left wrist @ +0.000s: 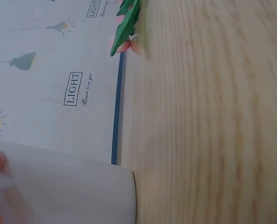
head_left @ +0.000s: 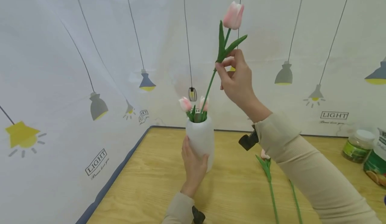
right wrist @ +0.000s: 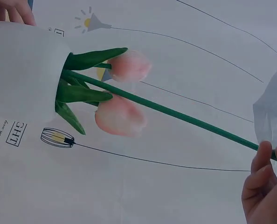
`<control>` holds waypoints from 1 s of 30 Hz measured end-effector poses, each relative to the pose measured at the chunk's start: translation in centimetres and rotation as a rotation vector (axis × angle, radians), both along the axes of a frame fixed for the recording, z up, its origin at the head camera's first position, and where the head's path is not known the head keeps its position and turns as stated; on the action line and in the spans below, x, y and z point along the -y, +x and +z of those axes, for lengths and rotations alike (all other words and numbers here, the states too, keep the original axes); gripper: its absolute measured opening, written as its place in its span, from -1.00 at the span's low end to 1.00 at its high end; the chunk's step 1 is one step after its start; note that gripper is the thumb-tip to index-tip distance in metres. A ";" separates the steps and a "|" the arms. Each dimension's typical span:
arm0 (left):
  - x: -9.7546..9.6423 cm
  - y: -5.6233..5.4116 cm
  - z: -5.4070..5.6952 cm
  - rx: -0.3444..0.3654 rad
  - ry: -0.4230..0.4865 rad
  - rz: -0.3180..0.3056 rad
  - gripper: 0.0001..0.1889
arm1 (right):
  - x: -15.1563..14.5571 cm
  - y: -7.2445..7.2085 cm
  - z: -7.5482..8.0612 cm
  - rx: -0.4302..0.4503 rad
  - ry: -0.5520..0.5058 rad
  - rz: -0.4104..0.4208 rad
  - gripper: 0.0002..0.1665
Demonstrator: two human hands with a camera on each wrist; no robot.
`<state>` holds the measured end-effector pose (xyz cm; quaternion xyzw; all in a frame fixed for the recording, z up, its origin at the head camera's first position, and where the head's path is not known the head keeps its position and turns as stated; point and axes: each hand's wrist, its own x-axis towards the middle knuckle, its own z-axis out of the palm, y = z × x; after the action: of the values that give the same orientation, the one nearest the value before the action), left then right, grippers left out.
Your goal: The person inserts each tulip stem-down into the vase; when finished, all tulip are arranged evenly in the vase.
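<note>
A white vase stands upright on the wooden table. My left hand grips its lower side, fingers on the left and thumb on the right. Above the vase, my right hand pinches a pink artificial tulip by the stem, just under its leaves. That stem slants down into the vase mouth, where its lower end is hidden. Two more pink tulips, one with a paler bloom and another beside it, sit low in the vase with their leaves over the rim.
On the table, to the right, lie a tulip and another green stem, partly behind my right sleeve. A white-lidded jar and a green-labelled container stand at the right edge. A lamp-printed cloth hangs behind.
</note>
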<state>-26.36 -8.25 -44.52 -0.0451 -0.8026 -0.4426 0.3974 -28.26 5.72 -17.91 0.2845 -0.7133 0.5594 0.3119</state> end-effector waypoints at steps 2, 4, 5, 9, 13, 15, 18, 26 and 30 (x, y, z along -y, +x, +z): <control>0.1 -0.1 0.0 -0.010 -0.002 -0.003 0.04 | 0.1 -0.2 -0.3 0.013 0.029 -0.006 -0.68; 0.1 -0.1 0.1 -0.020 -0.006 -0.001 0.04 | 0.3 -0.3 -0.9 0.033 0.079 -0.005 -0.69; 0.2 -0.1 0.1 -0.019 -0.006 0.003 0.04 | 0.3 -0.3 -1.3 0.043 0.110 -0.006 -0.70; 0.4 -0.1 0.1 -0.021 -0.009 -0.002 0.04 | 0.7 -0.4 -3.6 0.093 0.213 0.016 -0.70; 0.5 0.0 0.2 -0.004 0.003 -0.009 0.05 | 1.4 -0.7 -6.5 0.185 0.308 0.045 -0.64; 0.5 0.0 0.2 0.004 0.012 -0.006 0.05 | 1.8 -0.8 -7.8 0.225 0.354 0.049 -0.63; 0.6 0.0 0.3 0.009 0.012 -0.001 0.05 | 2.3 -1.0 -9.5 0.278 0.400 0.036 -0.62; 0.6 0.1 0.2 0.031 0.010 0.016 0.04 | 3.0 -1.1 -10.9 0.335 0.344 0.000 -0.72; 0.6 0.0 0.2 0.028 0.004 0.022 0.04 | 3.2 -1.2 -10.8 0.297 0.308 -0.024 -0.75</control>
<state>-26.34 -8.86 -44.32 -0.0293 -0.8077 -0.4404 0.3910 -29.44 2.49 -28.69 0.2346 -0.8319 0.4757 0.1628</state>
